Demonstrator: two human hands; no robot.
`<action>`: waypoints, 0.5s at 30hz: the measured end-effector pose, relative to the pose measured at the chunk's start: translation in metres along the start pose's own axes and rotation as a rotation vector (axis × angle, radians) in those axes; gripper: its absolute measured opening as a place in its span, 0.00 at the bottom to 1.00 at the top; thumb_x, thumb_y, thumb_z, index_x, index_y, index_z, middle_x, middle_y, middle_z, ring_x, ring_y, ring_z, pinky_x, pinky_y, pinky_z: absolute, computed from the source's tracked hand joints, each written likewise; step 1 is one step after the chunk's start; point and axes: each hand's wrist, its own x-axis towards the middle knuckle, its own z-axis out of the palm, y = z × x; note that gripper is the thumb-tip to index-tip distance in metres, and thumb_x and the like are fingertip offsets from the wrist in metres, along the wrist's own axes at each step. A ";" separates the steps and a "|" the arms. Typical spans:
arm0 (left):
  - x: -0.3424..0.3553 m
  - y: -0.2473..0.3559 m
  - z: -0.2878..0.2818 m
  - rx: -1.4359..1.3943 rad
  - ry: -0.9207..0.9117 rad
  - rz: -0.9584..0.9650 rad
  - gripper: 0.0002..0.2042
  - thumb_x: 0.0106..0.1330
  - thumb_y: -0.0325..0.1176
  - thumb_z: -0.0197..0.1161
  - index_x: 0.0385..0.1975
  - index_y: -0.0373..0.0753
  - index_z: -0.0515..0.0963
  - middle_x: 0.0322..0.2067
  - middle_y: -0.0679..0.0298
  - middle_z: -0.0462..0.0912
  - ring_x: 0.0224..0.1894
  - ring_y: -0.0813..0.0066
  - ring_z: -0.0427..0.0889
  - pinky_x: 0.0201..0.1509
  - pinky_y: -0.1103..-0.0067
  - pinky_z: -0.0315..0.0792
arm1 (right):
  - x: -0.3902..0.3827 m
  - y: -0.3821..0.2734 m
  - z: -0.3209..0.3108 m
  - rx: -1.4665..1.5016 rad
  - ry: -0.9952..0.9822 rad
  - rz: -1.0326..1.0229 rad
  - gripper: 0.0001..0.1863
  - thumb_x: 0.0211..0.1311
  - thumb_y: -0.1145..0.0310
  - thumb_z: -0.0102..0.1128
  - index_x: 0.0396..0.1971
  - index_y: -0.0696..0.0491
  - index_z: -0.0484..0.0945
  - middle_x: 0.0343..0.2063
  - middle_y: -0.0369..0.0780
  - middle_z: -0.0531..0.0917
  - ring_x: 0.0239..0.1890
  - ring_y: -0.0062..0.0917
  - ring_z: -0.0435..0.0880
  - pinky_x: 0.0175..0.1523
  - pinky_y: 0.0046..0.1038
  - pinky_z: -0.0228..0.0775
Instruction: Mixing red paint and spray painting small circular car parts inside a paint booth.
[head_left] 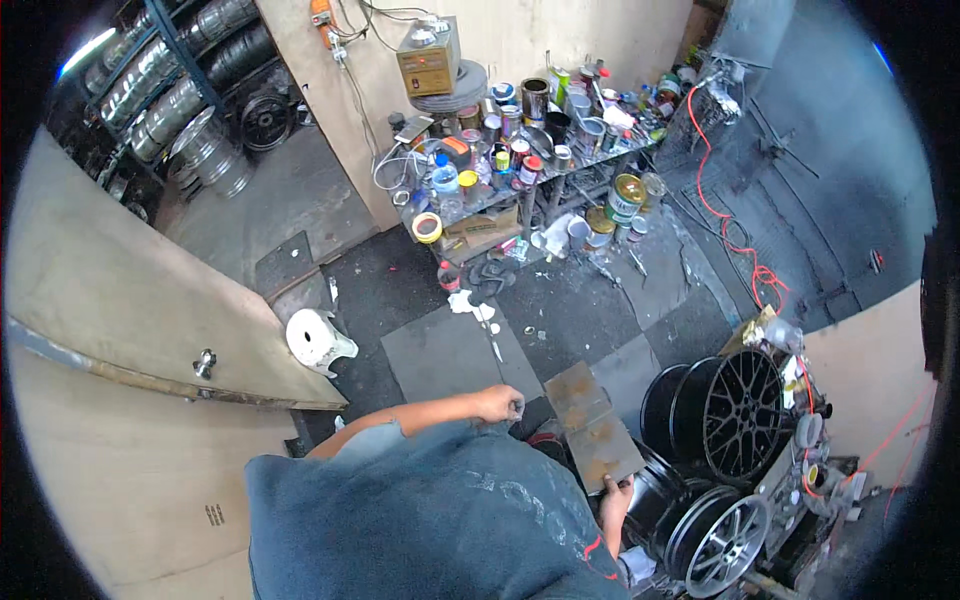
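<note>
My left hand (pixel 497 404) is out in front of my chest, its fingers closed in a pinch. Something small and greyish shows at the fingertips, too small to name. At my right side, my right hand (pixel 616 497) grips the near end of a stained cardboard sheet (pixel 588 422), thumb on top. Brown blotches mark the sheet, and a crease crosses it. It is tilted away from me beside the wheels. Just right of it are a black multi-spoke wheel rim (pixel 742 415) and a silver-faced rim (pixel 727 545), both lying on their sides.
A cluttered bench (pixel 560 165) of paint cans and bottles stands ahead. A white stool (pixel 320 340) is at left, near a wooden door (pixel 150 270). Papers and a red-capped bottle (pixel 448 275) lie on the floor. A red hose (pixel 715 200) runs down at right. Racked rims (pixel 165 110) stand far left.
</note>
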 end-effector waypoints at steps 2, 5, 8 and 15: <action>0.014 0.001 0.002 0.010 -0.051 -0.005 0.10 0.58 0.34 0.65 0.36 0.36 0.80 0.32 0.56 0.84 0.37 0.62 0.83 0.42 0.69 0.76 | 0.032 -0.002 -0.005 0.129 0.019 -0.002 0.24 0.57 0.82 0.53 0.56 0.61 0.68 0.52 0.43 0.77 0.53 0.30 0.76 0.61 0.30 0.62; 0.032 0.007 -0.001 0.018 -0.002 0.018 0.10 0.56 0.36 0.67 0.35 0.39 0.81 0.31 0.58 0.85 0.35 0.64 0.84 0.40 0.69 0.76 | 0.076 -0.019 -0.010 0.200 -0.011 0.032 0.25 0.57 0.82 0.53 0.57 0.60 0.68 0.52 0.43 0.77 0.53 0.30 0.75 0.62 0.30 0.61; 0.051 0.026 -0.003 -0.064 0.097 -0.078 0.10 0.57 0.35 0.66 0.36 0.39 0.80 0.32 0.58 0.84 0.35 0.65 0.83 0.41 0.69 0.76 | 0.105 -0.051 -0.022 0.350 -0.090 0.021 0.25 0.56 0.83 0.52 0.57 0.59 0.68 0.52 0.43 0.77 0.52 0.30 0.77 0.59 0.31 0.67; 0.105 0.070 -0.036 0.073 0.112 0.019 0.09 0.61 0.35 0.64 0.37 0.39 0.79 0.33 0.57 0.84 0.37 0.61 0.83 0.42 0.67 0.75 | 0.148 -0.103 -0.047 0.813 -0.247 -0.031 0.36 0.50 0.81 0.50 0.64 0.59 0.59 0.57 0.47 0.73 0.58 0.39 0.75 0.64 0.39 0.66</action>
